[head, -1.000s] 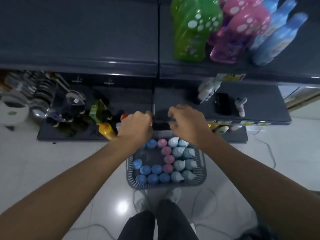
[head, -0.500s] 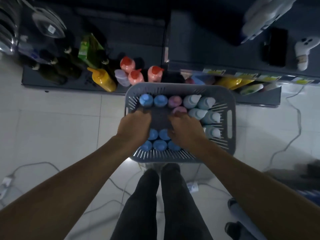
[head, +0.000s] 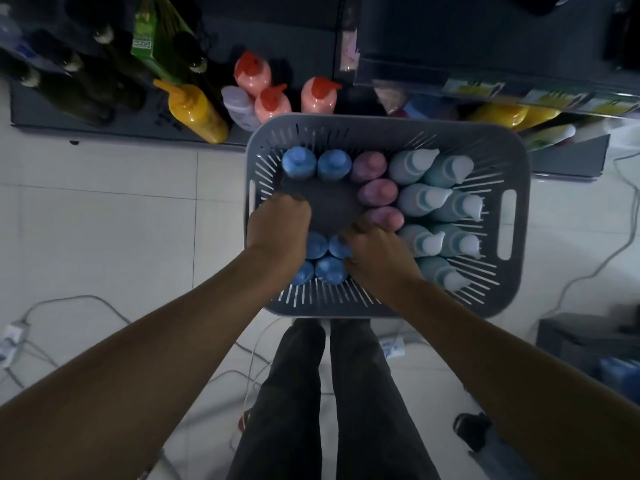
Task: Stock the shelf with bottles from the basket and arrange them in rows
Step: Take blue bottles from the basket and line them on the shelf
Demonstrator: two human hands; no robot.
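Reaching down from the near edge, both forearms converge inside the grey slatted basket [head: 381,121], which sits on the white tiled floor [head: 104,209] just in front of the low dark shelf [head: 114,128].

The left hand [head: 278,226] is knuckles-up at the basket's left side, its fingers curled downward. What lies under the palm is hidden, so I cannot tell whether it grips a bottle. The right hand [head: 375,247] is close beside it but apart, with its fingers bent toward the nearest of the pink bottles [head: 377,192]. Whether it pinches anything cannot be told either.

All the bottles stand upright, caps up. Blue bottles [head: 330,268] cluster between and under the hands, and two more stand in the far-left corner. The pink ones run in a short column down the middle. Teal bottles [head: 424,199] with pale pointed caps fill the right side in two columns. A bare patch of basket bottom shows just beyond the hands.

On the shelf stand orange bottles with red caps [head: 320,97], a yellow squeeze bottle [head: 197,112], a green carton [head: 152,46] and dark bottles [head: 69,84].
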